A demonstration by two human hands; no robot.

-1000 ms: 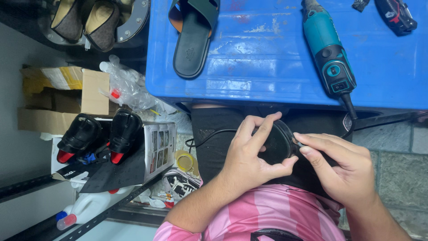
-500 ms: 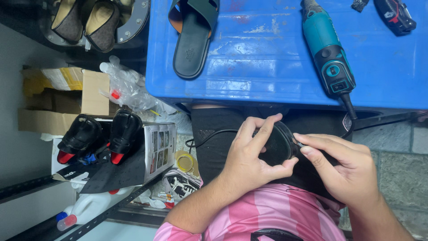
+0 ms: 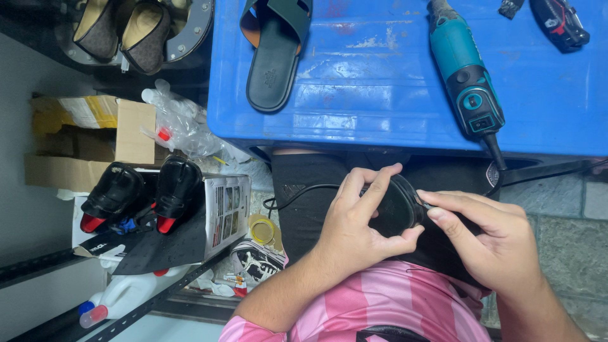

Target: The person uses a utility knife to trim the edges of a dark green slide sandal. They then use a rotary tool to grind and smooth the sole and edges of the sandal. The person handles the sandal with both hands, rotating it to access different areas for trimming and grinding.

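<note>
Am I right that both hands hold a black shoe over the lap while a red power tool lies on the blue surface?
Not quite: the head view shows the power tool is teal, not red. It does lie on the blue surface, and the left hand and right hand hold the black shoe over the lap.

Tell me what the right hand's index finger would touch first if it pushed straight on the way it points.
The right hand points leftward at the rounded black shoe part held by the left hand; its fingertip already seems to be touching that rim.

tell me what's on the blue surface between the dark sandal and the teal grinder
Nothing: in the head view, only bare, scuffed blue surface lies between the sandal and the grinder.
</note>
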